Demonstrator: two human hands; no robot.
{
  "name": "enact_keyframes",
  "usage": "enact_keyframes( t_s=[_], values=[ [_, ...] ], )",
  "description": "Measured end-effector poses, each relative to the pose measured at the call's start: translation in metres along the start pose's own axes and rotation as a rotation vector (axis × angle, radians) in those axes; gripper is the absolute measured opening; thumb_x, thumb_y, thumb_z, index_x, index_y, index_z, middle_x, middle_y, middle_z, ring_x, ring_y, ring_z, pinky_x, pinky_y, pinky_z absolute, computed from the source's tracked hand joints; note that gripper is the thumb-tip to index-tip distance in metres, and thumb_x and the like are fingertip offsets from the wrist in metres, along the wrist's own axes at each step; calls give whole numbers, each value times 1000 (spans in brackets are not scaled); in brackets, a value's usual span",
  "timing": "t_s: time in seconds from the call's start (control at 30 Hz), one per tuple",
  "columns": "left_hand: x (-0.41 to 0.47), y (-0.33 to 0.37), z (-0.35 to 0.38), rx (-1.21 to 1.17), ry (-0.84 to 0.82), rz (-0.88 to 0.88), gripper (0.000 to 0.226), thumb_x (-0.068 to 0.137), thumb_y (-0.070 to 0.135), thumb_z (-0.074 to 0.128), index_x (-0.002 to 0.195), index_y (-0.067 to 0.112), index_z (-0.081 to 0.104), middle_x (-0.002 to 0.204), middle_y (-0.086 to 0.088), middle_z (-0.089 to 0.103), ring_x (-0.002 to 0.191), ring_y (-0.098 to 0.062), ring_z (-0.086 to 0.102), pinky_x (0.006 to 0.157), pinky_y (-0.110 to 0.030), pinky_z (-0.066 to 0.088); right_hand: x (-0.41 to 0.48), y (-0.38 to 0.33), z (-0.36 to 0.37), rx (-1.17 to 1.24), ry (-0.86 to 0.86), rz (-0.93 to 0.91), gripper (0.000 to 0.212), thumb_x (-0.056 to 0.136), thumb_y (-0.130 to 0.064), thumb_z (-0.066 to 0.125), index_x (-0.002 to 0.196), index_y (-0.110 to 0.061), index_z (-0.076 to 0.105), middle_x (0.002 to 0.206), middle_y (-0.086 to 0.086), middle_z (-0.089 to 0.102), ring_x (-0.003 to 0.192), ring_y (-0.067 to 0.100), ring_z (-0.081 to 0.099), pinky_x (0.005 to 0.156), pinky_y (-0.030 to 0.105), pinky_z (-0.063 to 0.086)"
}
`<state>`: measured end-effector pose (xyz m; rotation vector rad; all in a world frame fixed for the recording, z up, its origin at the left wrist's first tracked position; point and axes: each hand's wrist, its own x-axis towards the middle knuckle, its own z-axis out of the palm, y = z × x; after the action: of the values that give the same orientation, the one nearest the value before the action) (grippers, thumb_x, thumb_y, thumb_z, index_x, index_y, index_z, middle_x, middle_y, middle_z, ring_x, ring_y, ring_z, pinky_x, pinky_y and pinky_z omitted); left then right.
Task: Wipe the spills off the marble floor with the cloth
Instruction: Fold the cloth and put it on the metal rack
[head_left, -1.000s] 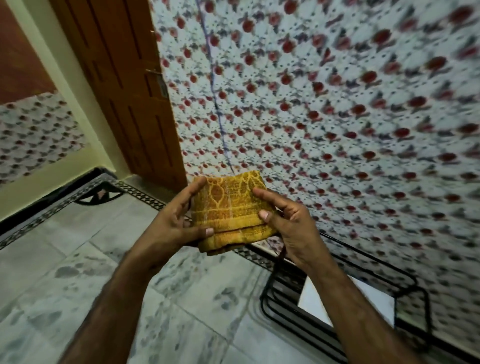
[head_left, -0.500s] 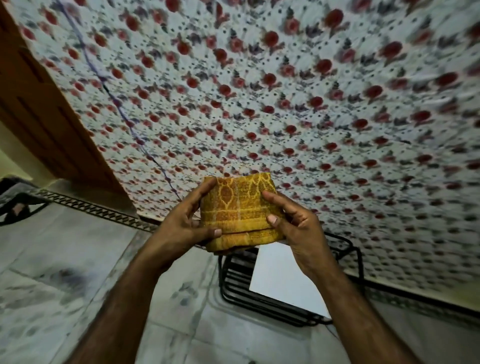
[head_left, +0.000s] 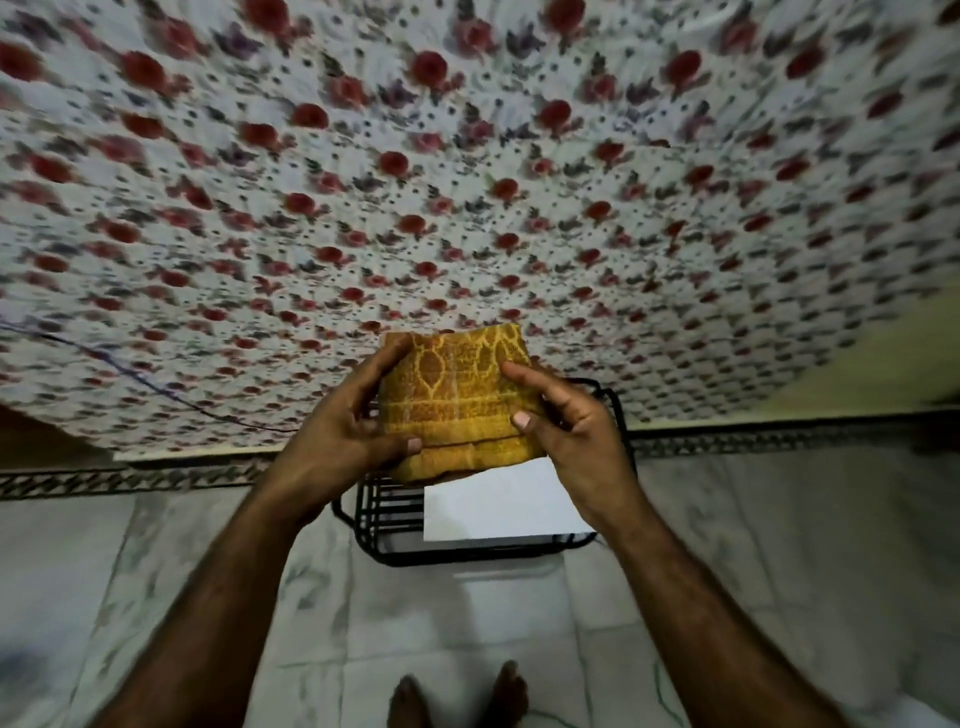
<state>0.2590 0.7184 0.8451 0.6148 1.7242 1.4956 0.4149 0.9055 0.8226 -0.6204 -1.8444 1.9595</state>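
Marble floor (head_left: 779, 545) below, flowered fabric (head_left: 467, 182) behind — folded cloth (head_left: 457, 395) held up at chest height.
Left hand (head_left: 343, 436) and right hand (head_left: 566, 431) pinch its side edges, fingers clamped; likely soft and light — grip the folds together.

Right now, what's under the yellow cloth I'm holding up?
Below the yellow cloth, held by left hand and right hand, sits a black wire rack holding something white; cloth and hands cover its far part.
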Motion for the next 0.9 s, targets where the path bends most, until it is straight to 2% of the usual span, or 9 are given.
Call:
enact_keyframes(
  t_s=[0.1, 0.23, 0.33, 0.43, 0.57, 0.7, 0.8, 0.87, 0.9],
  values=[
    [27, -20, 11, 48, -41, -11, 97, 82, -13, 71, 147, 53, 39, 151, 26, 36, 94, -10, 72, 71, -29, 59, 8, 25, -18, -72, 43, 1, 49, 95, 11, 60, 135, -18, 66, 144, -5, 62, 135, 8, 55, 110, 35, 50],
    [60, -54, 31, 19, -92, -36, 96, 83, -17, 68, 150, 45, 38, 147, 29, 35, 91, -6, 73, 69, -26, 59, 19, 62, -40, -143, 101, 20, 51, 94, 12, 60, 133, -20, 67, 143, -8, 61, 137, 3, 52, 114, 32, 46],
    [79, -83, 43, 2, -118, -45, 96, 83, -19, 66, 150, 43, 38, 146, 32, 34, 96, -10, 73, 69, -25, 59, 23, 88, -52, -147, 121, 56, 50, 95, 12, 59, 133, -20, 67, 145, -4, 60, 133, -1, 53, 108, 26, 49],
    [97, -115, 55, 8, -128, -72, 97, 84, -17, 67, 148, 50, 38, 144, 32, 37, 101, -14, 73, 73, -31, 61, 29, 119, -65, -153, 140, 84, 51, 95, 14, 57, 131, -21, 67, 144, -2, 60, 127, -6, 56, 97, 15, 51],
    [123, -160, 76, 16, -157, -125, 99, 86, -14, 67, 147, 56, 36, 143, 32, 40, 98, -20, 74, 76, -38, 61, 38, 167, -86, -183, 186, 123, 52, 95, 14, 58, 130, -23, 69, 145, -2, 61, 133, 5, 55, 98, 16, 51],
    [146, -198, 98, 59, -169, -171, 98, 87, -11, 68, 148, 57, 33, 133, 36, 45, 99, -21, 74, 81, -46, 63, 46, 209, -108, -214, 228, 166, 54, 95, 13, 58, 124, -31, 70, 143, -4, 62, 128, -1, 57, 92, 12, 50],
    [162, -224, 112, 96, -179, -197, 96, 89, -9, 67, 148, 57, 30, 134, 30, 45, 101, -20, 73, 83, -45, 63, 50, 238, -122, -266, 253, 184, 58, 94, 11, 60, 118, -41, 70, 140, -4, 64, 128, 7, 59, 90, 9, 49],
    [173, -242, 121, 130, -179, -221, 95, 89, -8, 67, 150, 55, 27, 136, 23, 46, 101, -20, 73, 82, -42, 63, 53, 260, -131, -267, 269, 206, 62, 95, 10, 61, 114, -48, 70, 138, -5, 66, 127, 11, 60, 92, 15, 53],
    [179, -252, 125, 149, -182, -232, 95, 90, -7, 67, 151, 54, 26, 137, 19, 45, 102, -21, 72, 83, -43, 63, 55, 272, -136, -264, 277, 219, 64, 95, 9, 61, 113, -52, 70, 137, -6, 66, 127, 12, 60, 96, 22, 56]
  ],
)
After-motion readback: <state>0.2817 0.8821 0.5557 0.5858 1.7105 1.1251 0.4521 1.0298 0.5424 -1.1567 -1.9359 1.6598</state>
